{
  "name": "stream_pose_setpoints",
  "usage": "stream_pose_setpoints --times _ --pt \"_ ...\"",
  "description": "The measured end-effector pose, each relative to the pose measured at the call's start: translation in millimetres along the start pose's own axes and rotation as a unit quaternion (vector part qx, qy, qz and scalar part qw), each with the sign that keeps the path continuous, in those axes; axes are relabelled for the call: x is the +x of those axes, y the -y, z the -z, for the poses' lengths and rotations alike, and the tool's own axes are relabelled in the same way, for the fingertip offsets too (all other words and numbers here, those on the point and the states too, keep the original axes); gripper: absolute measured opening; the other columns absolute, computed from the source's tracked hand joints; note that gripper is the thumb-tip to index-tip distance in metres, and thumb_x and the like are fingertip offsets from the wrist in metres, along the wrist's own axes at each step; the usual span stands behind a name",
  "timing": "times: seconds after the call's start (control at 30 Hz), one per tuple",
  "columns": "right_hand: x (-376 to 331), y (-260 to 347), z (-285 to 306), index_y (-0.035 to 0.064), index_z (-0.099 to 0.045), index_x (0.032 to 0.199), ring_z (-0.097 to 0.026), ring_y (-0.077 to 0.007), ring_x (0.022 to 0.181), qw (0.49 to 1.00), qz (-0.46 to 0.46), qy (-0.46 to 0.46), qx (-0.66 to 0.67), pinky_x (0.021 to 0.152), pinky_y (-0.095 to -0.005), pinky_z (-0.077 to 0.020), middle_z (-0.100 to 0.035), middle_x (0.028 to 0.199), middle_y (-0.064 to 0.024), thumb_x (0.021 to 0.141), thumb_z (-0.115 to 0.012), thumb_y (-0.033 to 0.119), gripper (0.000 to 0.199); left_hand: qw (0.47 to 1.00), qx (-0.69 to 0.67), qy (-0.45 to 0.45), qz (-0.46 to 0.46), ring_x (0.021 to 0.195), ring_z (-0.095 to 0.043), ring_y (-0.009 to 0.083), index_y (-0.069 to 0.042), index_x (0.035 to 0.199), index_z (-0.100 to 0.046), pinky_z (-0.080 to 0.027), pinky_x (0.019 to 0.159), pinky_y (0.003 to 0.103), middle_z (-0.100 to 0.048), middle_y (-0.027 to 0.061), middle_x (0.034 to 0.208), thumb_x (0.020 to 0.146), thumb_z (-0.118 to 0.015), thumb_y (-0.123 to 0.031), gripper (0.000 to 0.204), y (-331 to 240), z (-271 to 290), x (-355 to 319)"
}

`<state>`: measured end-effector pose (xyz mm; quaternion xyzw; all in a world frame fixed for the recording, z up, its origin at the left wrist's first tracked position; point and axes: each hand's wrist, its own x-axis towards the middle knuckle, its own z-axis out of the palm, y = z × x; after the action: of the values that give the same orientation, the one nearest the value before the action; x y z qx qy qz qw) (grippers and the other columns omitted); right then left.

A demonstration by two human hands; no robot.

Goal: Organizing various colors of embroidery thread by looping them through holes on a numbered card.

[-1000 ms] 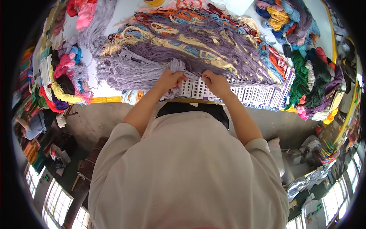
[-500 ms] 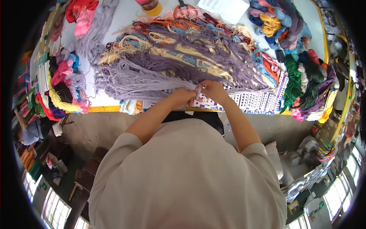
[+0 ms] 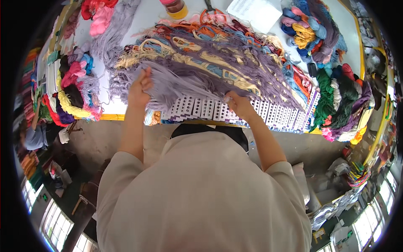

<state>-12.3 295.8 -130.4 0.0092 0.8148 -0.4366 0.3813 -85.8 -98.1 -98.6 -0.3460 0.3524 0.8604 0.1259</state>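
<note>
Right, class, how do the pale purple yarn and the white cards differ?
The yarn is pale purple; the cards are white with dark holes. The yarn fans in loose strands between the left hand and right hand; the cards sit in a row along the table edge. Both look pale.

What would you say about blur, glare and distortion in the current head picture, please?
In the head view, the yellow table edge bends with the fisheye; the lower-left window glares almost white; lavender yarn by the left hand looks slightly smeared, while the perforated white cards look crisper.
</note>
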Motion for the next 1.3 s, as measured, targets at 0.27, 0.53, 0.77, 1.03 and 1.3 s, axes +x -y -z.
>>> stream_pose_setpoints --times 0.27,0.53,0.77,1.03,1.3 --pt "1 -3 -9 0.011 -0.054 0.105 -0.063 -0.0357 0.068 0.999 0.027 -0.032 -0.022 0.062 -0.0445 -0.0477 -0.063 0.067 -0.0143 0.09 -0.056 0.047 0.038 0.919 0.379 0.066 0.088 0.047 -0.04 0.0063 -0.006 0.095 -0.072 -0.031 0.045 0.024 -0.063 0.0 0.069 0.084 -0.069 -0.025 0.022 125 -77 -40" --pt "3 -9 -14 0.0124 -0.054 0.103 -0.063 -0.0392 0.072 0.997 0.042 -0.056 -0.013 0.063 -0.0471 -0.0475 -0.064 0.071 -0.0163 0.09 -0.057 0.037 0.029 0.633 0.729 0.214 -0.146 0.059 -0.063 0.0279 0.0 0.082 -0.067 -0.047 0.057 0.037 -0.062 0.0162 0.065 0.082 -0.067 -0.028 0.027 196 -75 -13" --pt "13 -11 -24 0.0186 -0.055 0.1 -0.063 -0.0397 0.073 0.98 0.008 -0.139 -0.14 0.063 -0.0495 -0.0479 -0.065 0.075 -0.0163 0.093 -0.051 0.026 0.011 0.603 0.779 0.158 -0.073 0.065 -0.065 0.0219 -0.002 0.08 -0.068 -0.047 0.054 0.034 -0.064 0.0121 0.065 0.083 -0.066 -0.03 0.028 131 -53 -17" --pt "12 -5 -28 0.0191 -0.055 0.096 -0.063 -0.0387 0.072 0.972 0.017 -0.148 -0.18 0.064 -0.0504 -0.0481 -0.065 0.074 -0.014 0.093 -0.048 0.03 0.013 0.933 0.355 0.058 -0.033 0.092 -0.067 0.021 -0.001 0.1 -0.065 -0.05 0.07 0.029 -0.066 0.0143 0.111 0.094 -0.056 -0.024 0.025 8 -82 -56" --pt "-35 135 1 0.0058 -0.062 0.098 -0.059 -0.007 0.074 0.884 0.139 -0.163 0.415 0.065 -0.023 -0.0467 -0.064 0.082 0.001 0.089 -0.065 0.011 0.01 0.941 0.157 0.287 -0.085 0.122 -0.051 0.0289 0.002 0.121 -0.053 -0.048 0.096 0.041 -0.049 0.0185 0.136 0.098 -0.051 -0.025 0.036 14 -146 -124"
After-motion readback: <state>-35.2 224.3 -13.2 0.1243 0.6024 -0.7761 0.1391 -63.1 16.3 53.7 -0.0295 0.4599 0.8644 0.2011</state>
